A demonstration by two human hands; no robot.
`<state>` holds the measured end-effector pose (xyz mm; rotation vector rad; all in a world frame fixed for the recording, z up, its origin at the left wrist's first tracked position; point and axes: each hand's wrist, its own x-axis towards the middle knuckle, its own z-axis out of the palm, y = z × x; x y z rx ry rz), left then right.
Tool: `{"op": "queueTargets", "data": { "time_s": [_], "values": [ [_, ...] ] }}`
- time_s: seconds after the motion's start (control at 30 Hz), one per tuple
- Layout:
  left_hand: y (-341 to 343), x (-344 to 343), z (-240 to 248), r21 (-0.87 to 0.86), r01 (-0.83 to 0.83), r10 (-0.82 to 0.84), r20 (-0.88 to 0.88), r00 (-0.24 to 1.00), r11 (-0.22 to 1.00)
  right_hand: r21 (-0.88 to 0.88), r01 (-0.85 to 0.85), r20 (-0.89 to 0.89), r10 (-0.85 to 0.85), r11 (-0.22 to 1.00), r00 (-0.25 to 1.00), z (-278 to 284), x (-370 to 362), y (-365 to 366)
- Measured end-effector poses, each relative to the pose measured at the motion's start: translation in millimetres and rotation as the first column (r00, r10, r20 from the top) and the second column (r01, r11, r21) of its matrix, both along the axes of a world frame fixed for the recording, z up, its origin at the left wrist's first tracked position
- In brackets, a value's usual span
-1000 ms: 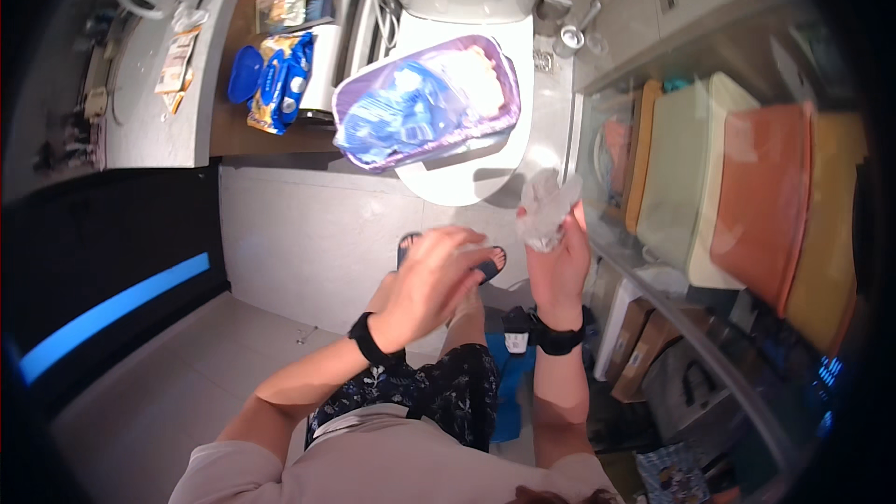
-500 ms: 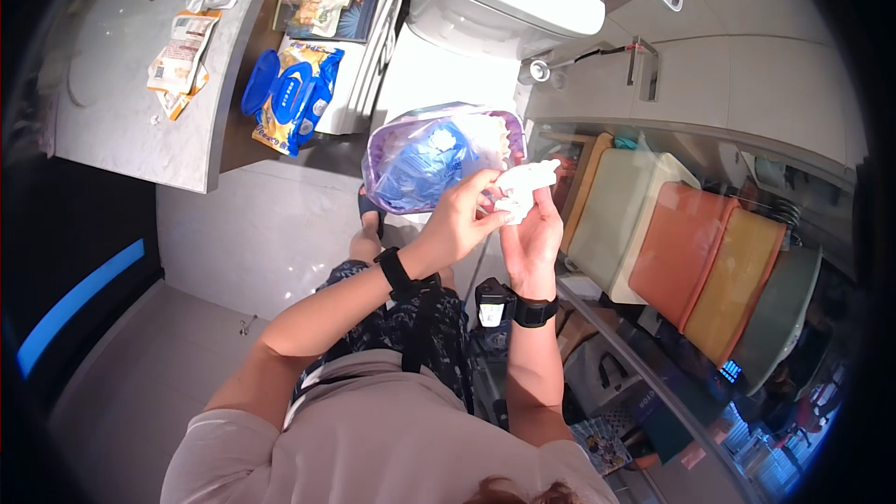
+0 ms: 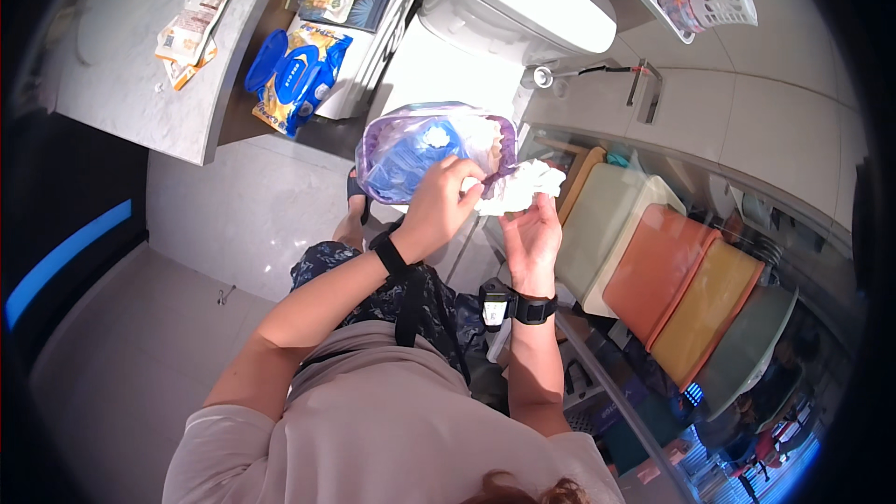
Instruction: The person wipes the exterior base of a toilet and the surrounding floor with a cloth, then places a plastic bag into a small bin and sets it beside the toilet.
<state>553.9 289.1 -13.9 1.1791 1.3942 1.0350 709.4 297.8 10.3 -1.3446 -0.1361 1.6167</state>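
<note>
A crumpled white tissue [image 3: 523, 189] is stretched between my two hands, over the near right edge of the bin. My left hand [image 3: 450, 198] pinches its left end, with the fingers curled and pressed together. My right hand [image 3: 532, 241] is palm up and grips the right part between thumb and fingertips. Just beyond my left hand stands the purple trash bin [image 3: 362, 147] with a clear liner. Inside lie a blue plastic wrapper [image 3: 406, 168] and crumpled white tissue [image 3: 436, 137]. My left fingers cover part of the bin's near side.
Behind the bin stands a white toilet [image 3: 523, 0]. A blue and yellow wet wipes pack [image 3: 297, 79] lies to the left, near a counter [image 3: 112, 84] with opened packets [image 3: 196, 28]. On the right are stacked coloured basins [image 3: 658, 271] behind a glass panel.
The tissue is spread wider between my hands. My left hand has shifted slightly left, away from my right hand. The whole view has shifted a little.
</note>
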Motion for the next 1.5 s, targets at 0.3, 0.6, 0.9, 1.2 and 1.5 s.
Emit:
{"op": "queueTargets", "data": {
  "time_s": [0.3,0.6,0.9,1.2,1.5],
  "values": [
    [2,-5,-22,0.134,-0.039,0.092,-0.417,0.904,0.99,-0.031,0.015,0.015,-0.015,0.999,1.0,16,4,-1],
    [-11,-25,-26,0.076,0.088,-0.046,-0.44,0.897,0.993,0.149,-0.702,0.957,0.077,0.696,0.28,-24,-29,9],
    [-56,-44,-54,-0.177,0.29,-0.333,-0.651,0.682,0.94,-0.513,-0.856,0.826,0.234,-0.062,-0.513,-127,-42,9],
    [-52,-41,-94,-0.336,0.49,-0.572,-0.659,0.488,0.804,-0.625,-0.686,0.521,0.455,-0.372,-0.722,-233,-39,62],
    [-74,-57,-100,-0.157,0.472,-0.411,-0.76,0.503,0.867,-0.634,-0.637,0.54,0.338,-0.439,-0.771,-200,-63,73]
  ]
}}
